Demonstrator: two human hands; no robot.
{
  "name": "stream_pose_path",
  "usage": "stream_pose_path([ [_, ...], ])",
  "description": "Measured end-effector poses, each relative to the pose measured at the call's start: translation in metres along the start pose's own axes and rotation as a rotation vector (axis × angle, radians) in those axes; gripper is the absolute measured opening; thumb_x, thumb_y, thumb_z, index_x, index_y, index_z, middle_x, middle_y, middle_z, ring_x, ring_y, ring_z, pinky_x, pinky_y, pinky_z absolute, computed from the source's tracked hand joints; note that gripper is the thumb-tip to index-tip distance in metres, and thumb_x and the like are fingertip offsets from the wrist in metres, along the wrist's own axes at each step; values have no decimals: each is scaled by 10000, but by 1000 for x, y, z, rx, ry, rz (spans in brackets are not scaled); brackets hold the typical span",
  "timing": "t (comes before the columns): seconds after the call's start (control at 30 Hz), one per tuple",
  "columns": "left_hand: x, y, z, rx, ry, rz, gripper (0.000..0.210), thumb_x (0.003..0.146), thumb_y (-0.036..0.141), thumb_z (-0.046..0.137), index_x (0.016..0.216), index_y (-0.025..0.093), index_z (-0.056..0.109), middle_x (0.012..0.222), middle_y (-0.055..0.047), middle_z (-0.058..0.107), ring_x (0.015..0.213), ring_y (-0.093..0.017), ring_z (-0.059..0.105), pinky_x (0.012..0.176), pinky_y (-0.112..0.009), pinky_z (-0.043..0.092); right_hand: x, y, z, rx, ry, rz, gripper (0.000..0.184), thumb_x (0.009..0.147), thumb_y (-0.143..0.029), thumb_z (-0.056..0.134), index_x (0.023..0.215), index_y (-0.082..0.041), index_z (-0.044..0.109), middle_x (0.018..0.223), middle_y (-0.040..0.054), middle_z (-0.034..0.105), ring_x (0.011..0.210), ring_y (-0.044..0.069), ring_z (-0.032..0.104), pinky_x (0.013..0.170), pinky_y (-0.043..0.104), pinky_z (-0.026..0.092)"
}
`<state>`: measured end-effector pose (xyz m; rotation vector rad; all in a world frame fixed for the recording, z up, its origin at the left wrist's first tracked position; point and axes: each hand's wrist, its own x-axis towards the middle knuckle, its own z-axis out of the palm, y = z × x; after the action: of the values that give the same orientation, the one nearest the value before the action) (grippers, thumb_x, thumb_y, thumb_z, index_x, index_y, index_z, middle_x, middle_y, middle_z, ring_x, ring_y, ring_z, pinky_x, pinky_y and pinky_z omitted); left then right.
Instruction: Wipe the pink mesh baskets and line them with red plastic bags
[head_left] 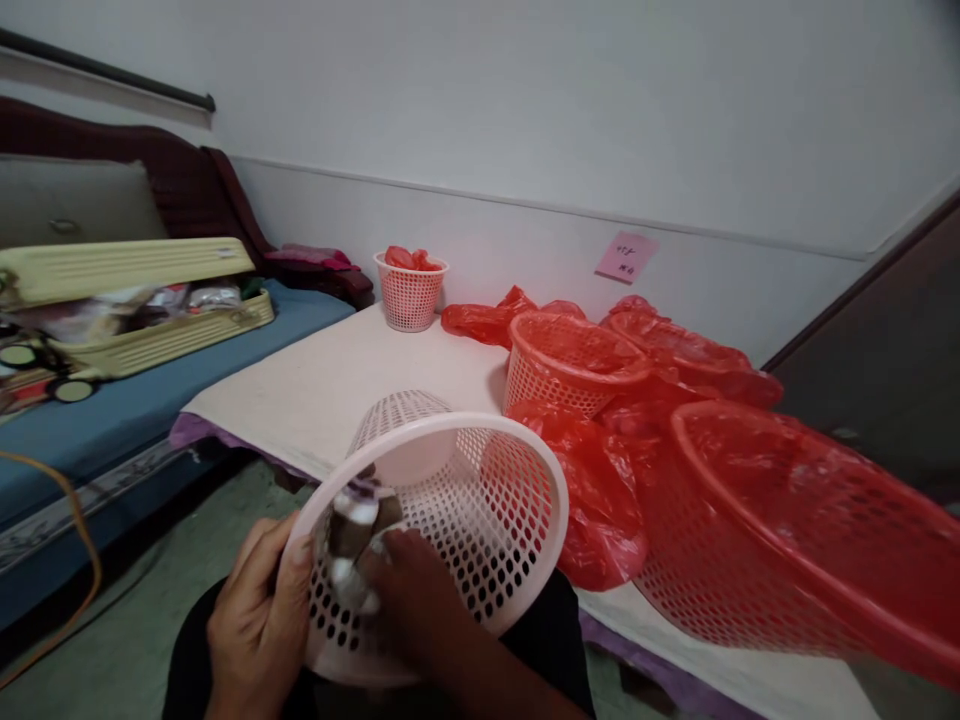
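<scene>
A pale pink perforated plastic basket (450, 430) lies tilted on my lap, its mouth facing me. My left hand (259, 610) is closed on the left side of its rim, thumb on the inner face. Down inside the basket is my right hand (420, 600), fingers bent against crumpled white and brown scraps (358, 515) along the left wall. Its fingertips are partly hidden, and what exactly they hold cannot be made out.
Lined with red plastic bags, a large basket (750, 560) and a middle one (570, 350) stand on the cloth-covered table (300, 370). A smaller basket (411, 295) is by the wall, under which a pink note (627, 256) hangs rightward. An open suitcase (172, 330) rests on the bed.
</scene>
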<state>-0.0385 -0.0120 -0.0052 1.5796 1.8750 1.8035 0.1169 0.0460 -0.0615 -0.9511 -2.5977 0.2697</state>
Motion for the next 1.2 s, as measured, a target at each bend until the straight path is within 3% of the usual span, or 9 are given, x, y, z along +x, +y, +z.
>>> stream_pose_path([
  [0.1,4,1,1,25,-56,90,233,940,301,539,1133,299,669,867,34,576,763,-117,566,688,-205,449,16,37,4,-220,-96,181,159,893,-156,603,1038,-186,660,978,102,668,914,269,613,785,393,515],
  [0.23,5,6,6,76,-119,159,258,945,278,531,1166,292,665,858,30,595,773,-124,601,683,-210,463,32,64,-1,-259,-91,297,215,904,-98,542,1070,-93,678,1046,211,675,958,293,631,816,427,502],
  [0.33,10,10,8,95,-121,202,285,946,269,535,1205,292,652,861,28,584,766,-123,586,703,-218,452,24,51,-8,-211,-120,268,184,873,-131,591,1025,-156,690,1016,146,686,918,254,635,770,363,502],
  [0.4,17,11,7,105,-111,230,288,943,277,542,1208,286,652,868,25,581,774,-129,578,713,-227,445,8,33,-15,-123,-144,185,161,837,-175,636,986,-214,680,1002,81,677,883,216,625,726,311,494],
  [0.5,27,9,5,119,-88,217,277,951,288,529,1197,267,655,884,18,581,788,-134,575,726,-238,436,-21,9,-26,9,-157,6,168,802,-217,667,969,-226,662,1001,61,667,869,213,618,679,293,497],
  [0.63,39,6,4,90,-81,163,268,955,314,535,1186,263,661,871,23,579,776,-121,558,721,-235,419,-52,2,-29,-148,-40,-161,177,810,-292,700,962,-207,667,909,80,688,810,268,642,643,365,545],
  [0.87,50,10,12,9,-99,116,215,939,354,569,1095,265,688,867,28,593,794,-123,571,737,-247,422,-60,7,-1,-300,296,-107,247,901,-248,607,1141,-199,640,1030,132,712,839,281,666,681,421,573],
  [1.03,37,16,12,6,-19,-9,216,923,421,572,1025,267,685,894,28,586,839,-134,553,770,-251,417,-49,-3,0,-173,326,-148,319,825,-234,654,1129,-138,630,930,138,696,776,292,644,618,419,564],
  [1.2,-2,10,17,-51,52,-316,330,916,503,548,1126,272,657,1017,18,662,914,-146,593,793,-242,439,-29,-25,-18,126,321,-87,573,740,-286,645,1279,-119,543,1093,176,642,925,312,614,747,450,563],
])
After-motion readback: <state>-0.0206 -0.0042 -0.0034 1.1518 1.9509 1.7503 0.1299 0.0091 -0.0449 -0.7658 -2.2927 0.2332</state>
